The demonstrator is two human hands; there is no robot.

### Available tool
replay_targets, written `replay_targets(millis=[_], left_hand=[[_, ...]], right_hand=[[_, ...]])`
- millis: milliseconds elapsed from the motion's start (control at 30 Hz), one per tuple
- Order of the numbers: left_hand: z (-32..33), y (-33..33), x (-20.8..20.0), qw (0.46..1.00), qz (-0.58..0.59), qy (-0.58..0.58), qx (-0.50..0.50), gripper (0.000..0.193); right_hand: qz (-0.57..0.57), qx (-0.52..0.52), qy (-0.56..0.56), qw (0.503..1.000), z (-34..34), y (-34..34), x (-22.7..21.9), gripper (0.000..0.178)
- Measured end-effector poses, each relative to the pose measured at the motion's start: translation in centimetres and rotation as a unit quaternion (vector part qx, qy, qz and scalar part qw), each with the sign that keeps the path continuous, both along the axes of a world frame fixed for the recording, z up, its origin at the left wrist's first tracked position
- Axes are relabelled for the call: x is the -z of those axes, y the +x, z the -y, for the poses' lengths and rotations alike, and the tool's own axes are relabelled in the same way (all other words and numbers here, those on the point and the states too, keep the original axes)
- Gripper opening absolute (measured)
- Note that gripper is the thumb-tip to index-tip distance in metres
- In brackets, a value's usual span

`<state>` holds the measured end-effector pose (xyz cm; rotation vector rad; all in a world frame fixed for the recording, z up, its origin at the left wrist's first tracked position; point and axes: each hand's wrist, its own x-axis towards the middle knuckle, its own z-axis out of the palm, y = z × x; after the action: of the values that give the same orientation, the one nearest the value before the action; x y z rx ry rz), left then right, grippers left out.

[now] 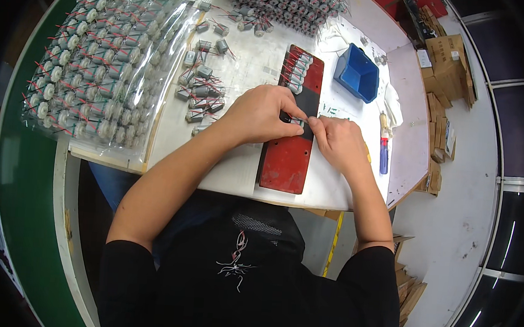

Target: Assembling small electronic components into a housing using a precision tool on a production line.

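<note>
Between the thumb and index finger of the left hand (264, 116), a small motor (299, 122) is pinched in a narrow grip, mostly hidden by the fingers. Just right of that grip, the right hand (341, 143) brings its thumb and index fingertips close together against the motor's end; whether they hold a wire or only touch the part, I cannot tell. Directly under the grip lies a long red block (285, 168) with a black band (306, 103) across its middle, the motor sitting at or just above that band. Beyond the grip, on the far part of the block, a row of motors (297, 75) stands side by side with red wires showing. Right of the grip, near the right hand, small green pieces (333, 112) are scattered on the white table (224, 176); farther out come a blue bin (358, 79), a screwdriver (384, 151) with a blue and red handle, and a white cloth (393, 106). Left of the grip, loose grey motors (202, 91) lie in a cluster, and well apart past them is a clear plastic tray (174, 66) filled with wired motors. Farthest beyond the grip stands another packed batch of motors (285, 4).
</note>
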<state>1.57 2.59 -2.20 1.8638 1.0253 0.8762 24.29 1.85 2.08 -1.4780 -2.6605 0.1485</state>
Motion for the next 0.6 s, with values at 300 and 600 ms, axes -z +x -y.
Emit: replay_targets(millis=[300, 600], left_hand=[[-0.05, 0.08, 0.08, 1.0, 0.001, 0.005, 0.001, 0.033], [-0.05, 0.18, 0.19, 1.0, 0.002, 0.013, 0.001, 0.033]], right_hand=[[0.054, 0.011, -0.025, 0.998, 0.18, -0.56, 0.26, 0.053], [0.042, 0.003, -0.01, 0.999, 0.06, -0.62, 0.53, 0.054]])
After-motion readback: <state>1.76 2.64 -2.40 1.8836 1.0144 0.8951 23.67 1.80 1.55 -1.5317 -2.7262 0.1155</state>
